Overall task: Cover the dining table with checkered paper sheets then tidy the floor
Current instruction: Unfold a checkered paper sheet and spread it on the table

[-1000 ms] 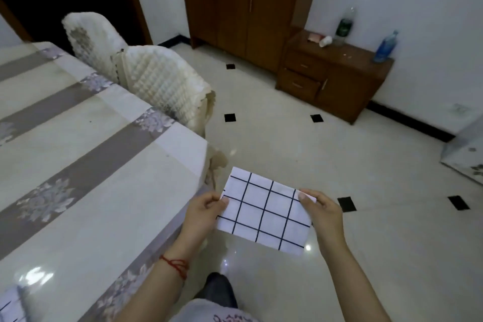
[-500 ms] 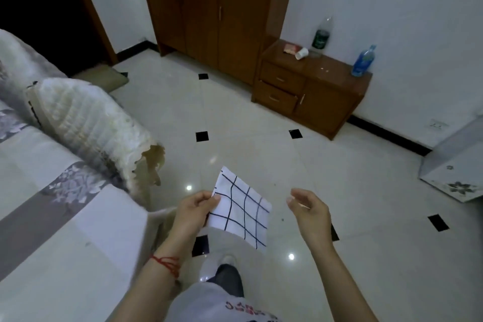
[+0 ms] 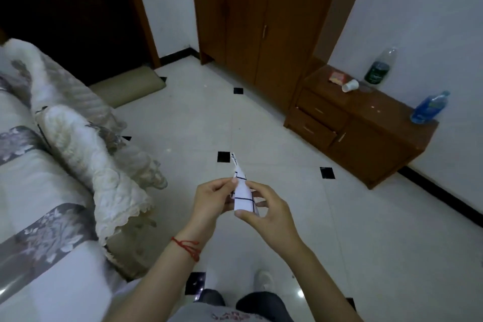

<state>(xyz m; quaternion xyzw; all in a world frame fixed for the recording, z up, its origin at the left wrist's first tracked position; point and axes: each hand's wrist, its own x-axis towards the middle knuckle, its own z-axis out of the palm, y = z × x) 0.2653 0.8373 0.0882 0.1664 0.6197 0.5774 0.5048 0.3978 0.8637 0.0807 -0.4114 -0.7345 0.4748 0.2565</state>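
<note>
— While both hands are on it, where is the sheet (image 3: pixel 241 197)?

— In the air over the floor (image 3: pixel 287 217), in front of the person, just off the table (image 3: pixel 39 204) edge. It is seen nearly edge-on, a narrow white strip with black grid lines, its tip pointing up and away.

— Left hand (image 3: pixel 209 201)?

— Thumb and fingertips pinch the sheet's left side near the middle. Fingers are curled; a red cord (image 3: pixel 187 246) circles that wrist.

— Right hand (image 3: pixel 269 214)?

— Half open, fingers bent. The thumb lies against the sheet's lower end and the fingers reach round behind it. Grip is loose but the hand is grasping the sheet.

— Condition of the sheet?

— Bent or folded lengthwise; I cannot tell which. Only a few grid cells show.

— Surroundings?

— Floor is glossy pale tile with small black insets. At the left the table wears a white cloth with grey floral bands, and two chairs (image 3: pixel 86 144) in cream covers stand against it. Against the far wall are a wardrobe (image 3: pixel 261 21) and a low cabinet (image 3: pixel 366 133). On the cabinet: a green bottle (image 3: pixel 379 68), a blue bottle (image 3: pixel 428 107), a tipped white cup (image 3: pixel 350 85) and a small red packet (image 3: pixel 337 77). A dark doorway (image 3: pixel 65 8) opens at upper left.
</note>
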